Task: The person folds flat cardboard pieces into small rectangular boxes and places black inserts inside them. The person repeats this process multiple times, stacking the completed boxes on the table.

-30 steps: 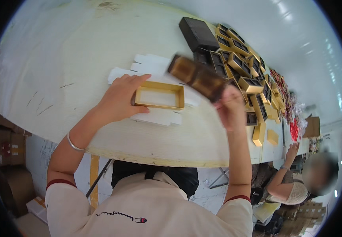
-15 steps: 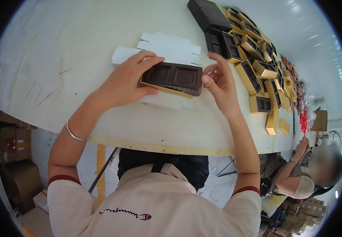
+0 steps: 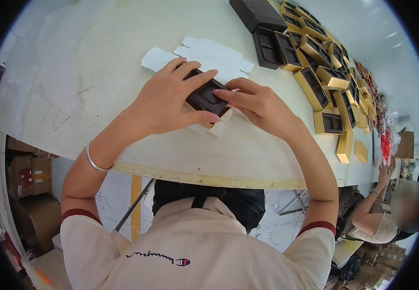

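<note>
Both hands were at work on one brown tray (image 3: 203,100) with moulded recesses, which sat in a small gold box (image 3: 212,125) over the near part of a flattened white card (image 3: 214,55) on the pale bench (image 3: 161,157). The left hand (image 3: 168,99) was clamped across the box from its left end, its fingers spread over the far side and its thumb along the near edge. The right hand (image 3: 260,104) met the other end, with fingertips on the tray's top face; whether it gripped that end or only pressed on it could not be told. The hands stood near each other, with the tray between them. A silver bangle (image 3: 95,163) circled the left wrist. To the right, a heap of gold boxes (image 3: 311,92), many with dark trays inside, lay at varied angles, some resting on others. A dark brown block (image 3: 258,17) lay just beside the heap's far left side, next to a loose dark tray (image 3: 267,47). Farther right was some bright red material (image 3: 386,145), and near it sat another person (image 3: 376,224), arms raised toward the bench. Brown cartons (image 3: 40,217) stood below the bench at left.
</note>
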The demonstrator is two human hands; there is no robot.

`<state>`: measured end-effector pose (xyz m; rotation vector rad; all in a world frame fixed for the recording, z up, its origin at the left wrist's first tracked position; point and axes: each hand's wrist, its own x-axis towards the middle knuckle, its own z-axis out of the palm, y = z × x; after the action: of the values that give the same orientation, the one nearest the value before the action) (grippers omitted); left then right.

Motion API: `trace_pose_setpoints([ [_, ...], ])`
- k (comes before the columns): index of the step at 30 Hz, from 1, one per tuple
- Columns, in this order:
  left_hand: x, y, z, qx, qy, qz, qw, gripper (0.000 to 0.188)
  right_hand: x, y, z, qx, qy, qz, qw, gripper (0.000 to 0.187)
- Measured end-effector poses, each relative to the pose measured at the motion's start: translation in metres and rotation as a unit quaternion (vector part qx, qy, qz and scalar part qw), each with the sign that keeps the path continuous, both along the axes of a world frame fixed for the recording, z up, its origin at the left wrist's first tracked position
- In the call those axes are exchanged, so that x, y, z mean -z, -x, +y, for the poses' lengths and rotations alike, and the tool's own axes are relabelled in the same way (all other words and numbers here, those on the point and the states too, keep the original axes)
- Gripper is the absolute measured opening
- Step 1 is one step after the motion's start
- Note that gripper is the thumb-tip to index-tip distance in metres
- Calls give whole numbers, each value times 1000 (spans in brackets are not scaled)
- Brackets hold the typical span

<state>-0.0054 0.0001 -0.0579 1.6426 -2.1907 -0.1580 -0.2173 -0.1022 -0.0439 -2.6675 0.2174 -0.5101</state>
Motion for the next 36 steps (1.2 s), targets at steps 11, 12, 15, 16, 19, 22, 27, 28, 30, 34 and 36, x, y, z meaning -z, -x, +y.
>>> trace_pose_setpoints([
  [11,-6,-18,1,57,-14,-20,998,76,-11,-1,-3,-81,85,68,991,45],
  [12,-7,-20,1,65,-25,-17,997,76,-12,-3,-4,-89,101,78,988,45],
  [15,-9,-24,-3,86,-41,-19,995,78,-15,-11,-5,-111,141,105,978,42],
  [16,-9,-25,-3,92,-43,-22,995,79,-16,-13,-4,-118,148,112,976,41],
  [19,-4,-17,5,54,-13,-75,996,81,-18,-14,-2,-114,193,156,962,39],
  [22,-2,-7,15,6,5,-140,990,85,-5,-10,14,-58,267,122,954,52],
  [27,-6,-1,17,19,-26,-94,995,91,19,-4,44,48,214,62,974,69],
  [28,-7,-2,14,31,-36,-83,995,93,22,-5,45,57,165,34,984,67],
  [30,-1,-14,14,28,-24,-59,998,94,27,-6,46,78,68,-23,994,62],
  [34,10,-4,18,-34,20,-83,996,88,33,-15,46,72,24,-59,995,59],
  [36,17,4,19,-66,60,-113,990,86,32,-11,45,57,-27,-81,995,58],
])
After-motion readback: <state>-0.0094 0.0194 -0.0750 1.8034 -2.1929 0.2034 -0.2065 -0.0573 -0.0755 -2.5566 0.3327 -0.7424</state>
